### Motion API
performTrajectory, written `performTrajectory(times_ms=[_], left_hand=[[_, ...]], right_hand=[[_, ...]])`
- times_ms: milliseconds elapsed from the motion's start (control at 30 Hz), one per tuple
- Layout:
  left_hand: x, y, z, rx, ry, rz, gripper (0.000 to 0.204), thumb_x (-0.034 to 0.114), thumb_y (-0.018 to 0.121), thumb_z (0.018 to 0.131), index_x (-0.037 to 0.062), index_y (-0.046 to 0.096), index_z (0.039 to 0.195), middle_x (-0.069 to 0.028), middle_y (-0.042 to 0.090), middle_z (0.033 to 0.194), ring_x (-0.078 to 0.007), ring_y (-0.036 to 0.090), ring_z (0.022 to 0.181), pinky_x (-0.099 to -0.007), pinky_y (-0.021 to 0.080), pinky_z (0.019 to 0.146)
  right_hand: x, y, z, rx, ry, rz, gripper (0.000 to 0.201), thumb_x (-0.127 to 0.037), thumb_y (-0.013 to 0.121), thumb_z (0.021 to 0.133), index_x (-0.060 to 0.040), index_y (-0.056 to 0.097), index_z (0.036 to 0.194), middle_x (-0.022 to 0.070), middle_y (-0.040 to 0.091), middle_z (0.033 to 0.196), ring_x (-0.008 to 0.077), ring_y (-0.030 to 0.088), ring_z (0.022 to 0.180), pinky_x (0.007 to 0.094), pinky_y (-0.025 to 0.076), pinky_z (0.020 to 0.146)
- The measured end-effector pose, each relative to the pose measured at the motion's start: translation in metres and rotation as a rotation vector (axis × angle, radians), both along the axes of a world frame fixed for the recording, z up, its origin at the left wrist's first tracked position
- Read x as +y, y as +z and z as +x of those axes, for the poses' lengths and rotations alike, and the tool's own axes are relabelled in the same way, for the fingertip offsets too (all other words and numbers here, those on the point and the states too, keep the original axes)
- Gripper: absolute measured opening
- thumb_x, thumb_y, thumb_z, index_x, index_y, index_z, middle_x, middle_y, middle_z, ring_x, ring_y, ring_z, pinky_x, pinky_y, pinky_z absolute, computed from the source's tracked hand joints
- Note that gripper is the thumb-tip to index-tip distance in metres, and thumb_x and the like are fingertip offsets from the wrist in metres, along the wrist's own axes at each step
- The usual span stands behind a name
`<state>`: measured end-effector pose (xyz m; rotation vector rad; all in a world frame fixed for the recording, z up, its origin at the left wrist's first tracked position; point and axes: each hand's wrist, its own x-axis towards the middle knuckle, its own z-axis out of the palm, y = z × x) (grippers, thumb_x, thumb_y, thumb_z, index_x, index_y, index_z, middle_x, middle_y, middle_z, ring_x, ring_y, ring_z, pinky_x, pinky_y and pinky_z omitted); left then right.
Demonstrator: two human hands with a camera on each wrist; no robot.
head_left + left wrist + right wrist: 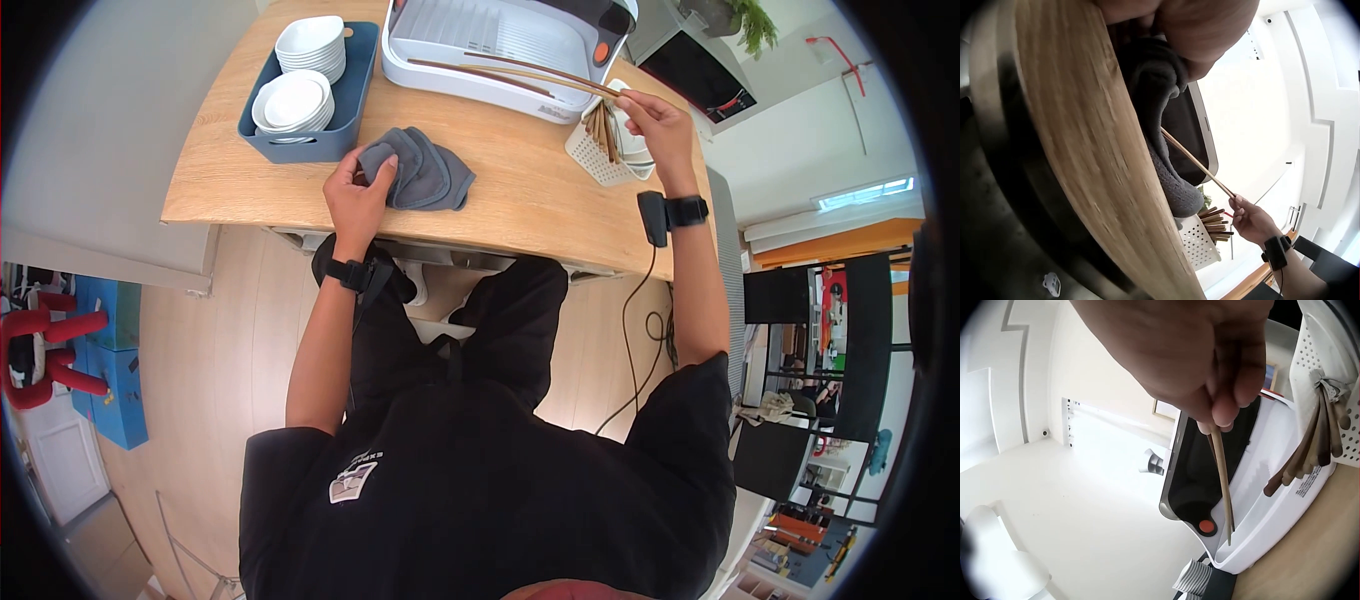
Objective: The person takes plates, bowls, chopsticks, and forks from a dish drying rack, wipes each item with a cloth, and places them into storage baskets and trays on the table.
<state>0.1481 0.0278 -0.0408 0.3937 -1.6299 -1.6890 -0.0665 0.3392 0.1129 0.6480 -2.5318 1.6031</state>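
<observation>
My left hand [358, 195] grips one side of a bunched grey cloth [425, 180] above the table's front edge; its curled fingers partly cover the cloth [1163, 125] in the left wrist view. At the right, my right hand [658, 128] pinches thin chopsticks [570, 82] by one end, their other ends pointing left over a white open-lidded appliance [470, 92]. The right wrist view shows the pinched chopsticks [1224, 481] close together, one light and one darker. Another dark stick [500, 80] spans the appliance's front; whether it rests there I cannot tell.
A perforated white basket [590, 158] with several chopsticks [601, 130] and white pieces stands beneath my right hand. The blue tray [362, 90] at the back left holds stacked white bowls [310, 42] and dishes [295, 100]. A cable [628, 330] hangs from my right wrist device.
</observation>
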Motion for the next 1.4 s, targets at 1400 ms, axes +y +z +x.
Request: performTrajectory(times_ms=[1400], left_hand=[[0.003,0.006,0.002,-0.031,0.004,-0.02,0.033,0.013,0.075,0.083,-0.0065,0.066,0.109,-0.0101,0.071,0.093,-0.013,0.066,0.081,-0.0261,0.053,0.073]], right_hand=[[-0.046,-0.008,-0.123,-0.261,0.292,0.637,0.018,-0.007,0.076,0.082,-0.002,0.072,0.098,0.0001,0.069,0.077,0.0042,0.053,0.055,0.0198,0.044,0.051]])
